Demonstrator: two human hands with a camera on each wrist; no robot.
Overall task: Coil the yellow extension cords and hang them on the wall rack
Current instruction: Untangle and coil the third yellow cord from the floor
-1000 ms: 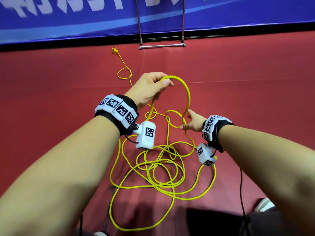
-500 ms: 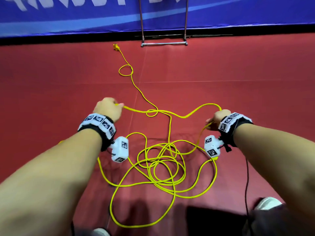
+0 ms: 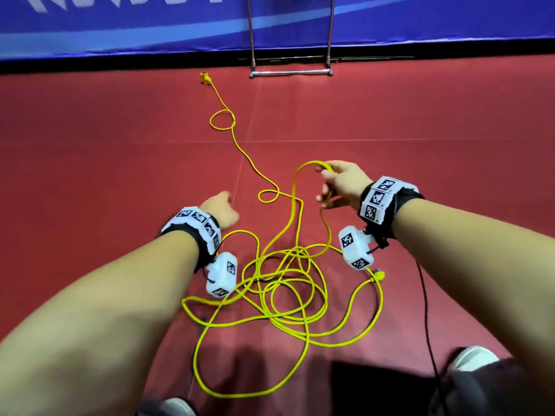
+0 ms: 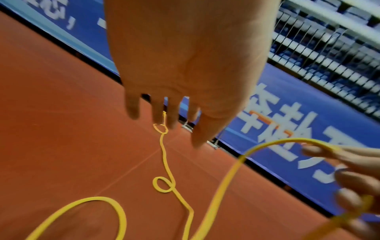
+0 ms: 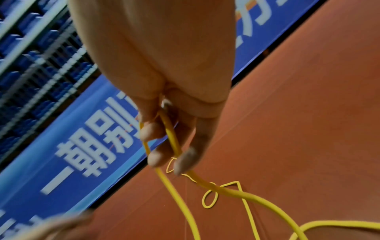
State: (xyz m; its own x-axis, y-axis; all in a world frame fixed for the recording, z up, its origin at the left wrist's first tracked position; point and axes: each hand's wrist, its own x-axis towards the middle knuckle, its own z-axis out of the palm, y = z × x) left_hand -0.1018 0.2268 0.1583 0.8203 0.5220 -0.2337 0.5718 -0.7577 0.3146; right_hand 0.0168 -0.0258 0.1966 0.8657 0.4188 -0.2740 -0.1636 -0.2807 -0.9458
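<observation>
Even indoor light is coming from overhead, throwing dark shadows on the near red floor. Wide-angle lenses are bending the blue banner at the edges. Both wrist views are smearing with motion blur, close fingers out of focus.

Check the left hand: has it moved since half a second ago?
Yes. The left hand has let go of the yellow extension cord and shifted right, toward the floor seam.

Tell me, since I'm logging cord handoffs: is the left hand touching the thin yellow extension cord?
Apart. The left wrist view shows the left hand with straight, empty fingers, the thin yellow extension cord arching beside them.
</observation>
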